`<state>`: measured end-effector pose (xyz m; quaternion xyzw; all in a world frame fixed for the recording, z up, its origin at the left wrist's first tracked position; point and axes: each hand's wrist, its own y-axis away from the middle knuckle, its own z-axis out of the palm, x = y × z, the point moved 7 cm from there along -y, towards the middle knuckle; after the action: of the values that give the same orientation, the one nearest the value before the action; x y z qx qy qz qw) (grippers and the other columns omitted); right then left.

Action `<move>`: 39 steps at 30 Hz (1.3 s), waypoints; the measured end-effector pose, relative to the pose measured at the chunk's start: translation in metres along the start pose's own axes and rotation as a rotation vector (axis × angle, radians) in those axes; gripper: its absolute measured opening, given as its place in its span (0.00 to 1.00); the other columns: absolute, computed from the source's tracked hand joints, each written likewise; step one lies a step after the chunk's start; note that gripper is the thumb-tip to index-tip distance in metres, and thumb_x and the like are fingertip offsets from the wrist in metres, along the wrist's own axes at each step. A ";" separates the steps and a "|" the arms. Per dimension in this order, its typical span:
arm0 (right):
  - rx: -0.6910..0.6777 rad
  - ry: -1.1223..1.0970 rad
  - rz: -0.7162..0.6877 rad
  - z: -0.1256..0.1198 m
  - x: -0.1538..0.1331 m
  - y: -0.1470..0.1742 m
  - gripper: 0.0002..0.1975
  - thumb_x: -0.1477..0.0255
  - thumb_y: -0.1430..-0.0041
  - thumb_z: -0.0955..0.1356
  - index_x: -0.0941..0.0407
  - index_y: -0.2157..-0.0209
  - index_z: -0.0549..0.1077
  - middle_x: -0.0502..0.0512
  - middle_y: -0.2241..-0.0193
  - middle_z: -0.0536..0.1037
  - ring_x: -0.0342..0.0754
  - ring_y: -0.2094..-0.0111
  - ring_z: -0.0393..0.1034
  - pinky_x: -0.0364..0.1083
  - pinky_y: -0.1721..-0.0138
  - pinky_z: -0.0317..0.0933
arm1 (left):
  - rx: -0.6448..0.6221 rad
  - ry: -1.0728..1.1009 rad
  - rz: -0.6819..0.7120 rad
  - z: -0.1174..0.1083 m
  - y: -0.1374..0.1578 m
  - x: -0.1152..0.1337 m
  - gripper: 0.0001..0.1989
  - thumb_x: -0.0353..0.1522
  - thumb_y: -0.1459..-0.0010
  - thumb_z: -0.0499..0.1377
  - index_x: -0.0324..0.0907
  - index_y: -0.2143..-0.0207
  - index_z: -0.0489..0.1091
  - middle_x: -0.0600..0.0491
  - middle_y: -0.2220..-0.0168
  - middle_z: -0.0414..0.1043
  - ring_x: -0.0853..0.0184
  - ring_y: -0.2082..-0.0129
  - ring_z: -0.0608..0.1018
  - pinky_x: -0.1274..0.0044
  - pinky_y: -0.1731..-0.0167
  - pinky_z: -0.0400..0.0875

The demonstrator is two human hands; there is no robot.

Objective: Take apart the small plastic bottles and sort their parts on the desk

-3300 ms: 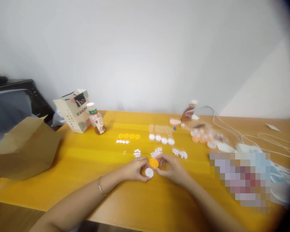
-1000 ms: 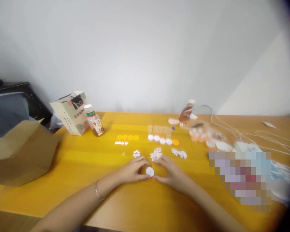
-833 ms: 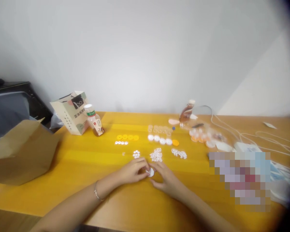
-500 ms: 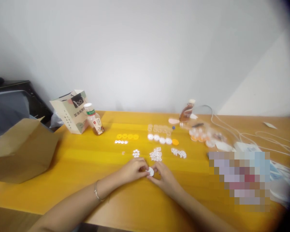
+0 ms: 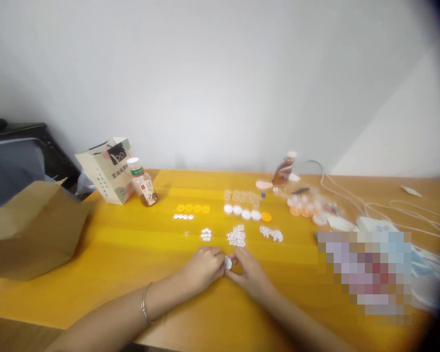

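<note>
My left hand [image 5: 204, 266] and right hand [image 5: 250, 275] both grasp the small, round, white plastic piece [image 5: 228, 264], just my side of the white openwork plastic heap [image 5: 236, 236]: two-handed working, I judge, calling for steady pressure next.

Left of the one orange disc [image 5: 266, 216] are four large white discs [image 5: 237, 210]; farther left of it, four yellow discs [image 5: 189, 208], four small white discs [image 5: 185, 216] and one labelled bottle [image 5: 145, 186]. Behind it: one blue cap [image 5: 263, 194], one brown bottle [image 5: 282, 171]. Nearer the person than it: one held white piece [image 5: 228, 263].
</note>
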<state>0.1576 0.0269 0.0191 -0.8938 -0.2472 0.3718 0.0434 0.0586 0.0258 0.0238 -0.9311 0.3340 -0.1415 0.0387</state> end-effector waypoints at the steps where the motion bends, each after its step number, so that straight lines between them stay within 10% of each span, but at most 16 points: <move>1: 0.005 0.002 -0.003 0.000 0.000 0.000 0.03 0.74 0.51 0.66 0.54 0.73 0.65 0.52 0.72 0.69 0.48 0.68 0.64 0.47 0.66 0.60 | 0.004 -0.050 0.020 0.001 0.001 0.003 0.06 0.29 0.44 0.53 0.38 0.73 0.67 0.51 0.74 0.67 0.68 0.75 0.70 0.78 0.71 0.64; 18: -0.022 0.034 0.046 -0.003 -0.002 -0.002 0.08 0.70 0.51 0.68 0.54 0.75 0.63 0.51 0.73 0.70 0.48 0.68 0.64 0.45 0.69 0.58 | 0.162 -0.120 -0.080 -0.028 -0.017 -0.078 0.10 0.30 0.40 0.50 0.39 0.70 0.70 0.50 0.71 0.70 0.67 0.69 0.72 0.77 0.67 0.65; 39: 0.014 -0.018 0.072 0.001 0.009 -0.002 0.10 0.68 0.53 0.69 0.54 0.75 0.63 0.49 0.74 0.69 0.47 0.70 0.63 0.45 0.69 0.58 | 0.158 0.206 0.117 -0.015 -0.001 -0.004 0.06 0.33 0.44 0.56 0.42 0.65 0.70 0.54 0.67 0.69 0.69 0.66 0.71 0.77 0.64 0.63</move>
<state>0.1611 0.0330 0.0132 -0.8983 -0.2125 0.3831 0.0342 0.0523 0.0294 0.0371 -0.8845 0.3778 -0.2598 0.0856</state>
